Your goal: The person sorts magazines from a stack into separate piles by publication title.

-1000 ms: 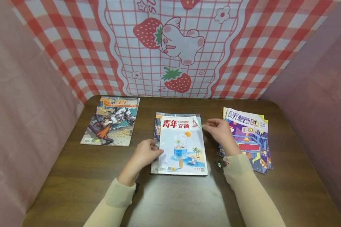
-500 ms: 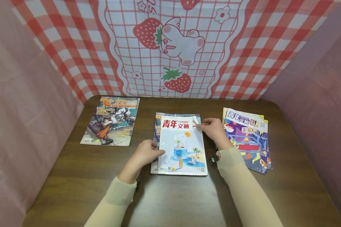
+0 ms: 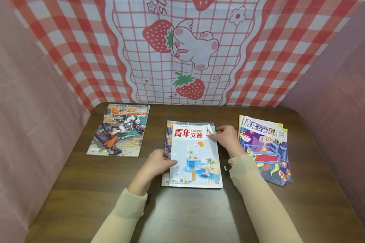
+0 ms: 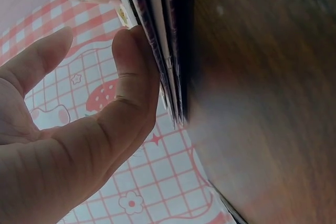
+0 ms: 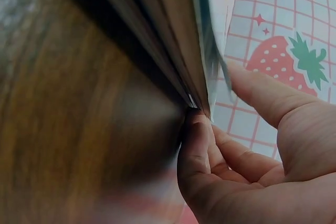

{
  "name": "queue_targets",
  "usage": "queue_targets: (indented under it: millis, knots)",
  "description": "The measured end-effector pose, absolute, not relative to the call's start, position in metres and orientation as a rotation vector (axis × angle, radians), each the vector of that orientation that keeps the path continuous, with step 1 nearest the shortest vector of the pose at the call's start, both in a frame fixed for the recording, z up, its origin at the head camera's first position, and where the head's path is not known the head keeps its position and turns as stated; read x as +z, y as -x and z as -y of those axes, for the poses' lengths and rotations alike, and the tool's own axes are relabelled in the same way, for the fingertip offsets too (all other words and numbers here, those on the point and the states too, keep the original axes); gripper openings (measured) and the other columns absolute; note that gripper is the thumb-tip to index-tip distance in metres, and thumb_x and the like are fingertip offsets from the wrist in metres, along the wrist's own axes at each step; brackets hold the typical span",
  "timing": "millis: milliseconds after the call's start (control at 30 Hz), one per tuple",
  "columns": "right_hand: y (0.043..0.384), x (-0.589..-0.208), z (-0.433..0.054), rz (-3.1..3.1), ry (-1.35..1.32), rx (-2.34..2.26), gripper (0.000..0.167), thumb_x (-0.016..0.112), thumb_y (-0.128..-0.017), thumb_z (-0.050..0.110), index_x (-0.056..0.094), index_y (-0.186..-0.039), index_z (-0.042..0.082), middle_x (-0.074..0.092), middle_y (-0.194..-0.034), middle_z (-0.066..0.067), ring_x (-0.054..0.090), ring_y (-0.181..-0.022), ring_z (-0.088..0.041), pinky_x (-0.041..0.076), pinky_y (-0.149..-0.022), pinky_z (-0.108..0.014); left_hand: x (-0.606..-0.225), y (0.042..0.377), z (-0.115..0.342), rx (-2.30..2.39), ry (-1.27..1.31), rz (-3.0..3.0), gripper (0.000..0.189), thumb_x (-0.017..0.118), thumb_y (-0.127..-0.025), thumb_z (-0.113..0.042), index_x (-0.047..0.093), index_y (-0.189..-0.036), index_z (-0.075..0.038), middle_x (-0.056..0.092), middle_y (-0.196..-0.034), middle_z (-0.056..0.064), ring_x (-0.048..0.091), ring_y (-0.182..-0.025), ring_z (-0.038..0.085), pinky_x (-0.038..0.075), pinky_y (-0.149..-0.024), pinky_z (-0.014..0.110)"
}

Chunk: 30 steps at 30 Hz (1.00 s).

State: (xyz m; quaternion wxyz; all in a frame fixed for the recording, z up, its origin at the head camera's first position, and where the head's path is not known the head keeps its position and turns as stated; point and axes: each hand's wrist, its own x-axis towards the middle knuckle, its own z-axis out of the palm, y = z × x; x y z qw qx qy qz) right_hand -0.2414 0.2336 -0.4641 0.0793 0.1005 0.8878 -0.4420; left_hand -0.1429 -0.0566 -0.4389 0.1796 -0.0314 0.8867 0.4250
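A white magazine (image 3: 188,158) with a popsicle picture lies on top of another magazine in the middle of the table. The lower one shows a strip (image 3: 167,141) along the left and top. My left hand (image 3: 155,165) touches the stack's left edge with bent fingers (image 4: 131,72), its thumb held apart over the cover in the left wrist view. At the top right corner my right hand (image 3: 228,137) pinches the magazine. Its thumb (image 5: 262,90) presses the raised cover corner, while the fingers meet the page edges (image 5: 178,51) in the right wrist view.
An orange-titled comic magazine (image 3: 118,131) lies at the table's left. On the right, beside my right forearm, a small pile of magazines (image 3: 266,143) has a purple cover on top. A red checked cloth (image 3: 182,50) hangs behind the brown table (image 3: 191,216).
My right hand has moved left from beside the stack onto its top right corner, the thumb now on the cover. My left hand has stayed at the left edge.
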Motion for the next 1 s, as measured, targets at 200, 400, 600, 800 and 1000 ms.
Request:
queue_targets:
  millis: [200, 400, 600, 800, 1000]
  knots:
    - [0.2421, -0.4641, -0.234, -2.679, -0.307, -1.288, 0.048, 0.076, -0.091, 0.027, 0.065, -0.125, -0.006, 0.065, -0.121, -0.024, 0.06, -0.109, -0.034, 0.051, -0.094, -0.05, -0.4396, 0.1435, 0.0557, 1.2, 0.093, -2.508, 0.051, 0.082, -0.086, -0.025, 0.064, -0.117, 0.011, 0.068, -0.093, 0.015, 0.065, -0.084, 0.024, 0.057, -0.074, 0.038]
    - [0.2428, -0.464, -0.2332, -2.677, -0.327, -1.256, 0.04, 0.074, -0.093, 0.026, 0.069, -0.119, -0.004, 0.065, -0.12, -0.022, 0.06, -0.105, -0.033, 0.052, -0.092, -0.049, -0.4411, 0.145, 0.0549, 1.198, 0.089, -2.495, 0.041, 0.081, -0.087, -0.026, 0.067, -0.105, 0.008, 0.065, -0.084, 0.012, 0.062, -0.074, 0.021, 0.054, -0.064, 0.033]
    - [0.2424, -0.4638, -0.2331, -2.662, -0.37, -1.245, 0.035, 0.074, -0.094, 0.026, 0.07, -0.115, -0.002, 0.066, -0.117, -0.02, 0.059, -0.101, -0.031, 0.051, -0.09, -0.047, -0.4407, 0.1453, 0.0539, 1.214, 0.069, -2.484, 0.029, 0.079, -0.088, -0.026, 0.067, -0.084, 0.0, 0.063, -0.072, 0.009, 0.058, -0.062, 0.019, 0.048, -0.055, 0.029]
    - [0.2412, -0.4631, -0.233, -2.641, -0.395, -1.273, 0.034, 0.073, -0.095, 0.026, 0.069, -0.116, -0.001, 0.064, -0.117, -0.019, 0.057, -0.101, -0.031, 0.051, -0.09, -0.047, -0.4406, 0.1457, 0.0528, 1.291, 0.063, -2.427, 0.027, 0.08, -0.088, -0.022, 0.067, -0.081, 0.001, 0.063, -0.071, 0.011, 0.06, -0.061, 0.02, 0.047, -0.054, 0.027]
    - [0.2417, -0.4631, -0.2325, -2.619, -0.414, -1.299, 0.034, 0.072, -0.096, 0.026, 0.067, -0.117, 0.0, 0.063, -0.117, -0.018, 0.056, -0.102, -0.032, 0.051, -0.091, -0.047, -0.4439, 0.1462, 0.0514, 1.402, 0.085, -2.33, 0.031, 0.079, -0.088, -0.014, 0.065, -0.103, 0.009, 0.065, -0.079, 0.012, 0.062, -0.063, 0.021, 0.054, -0.059, 0.031]
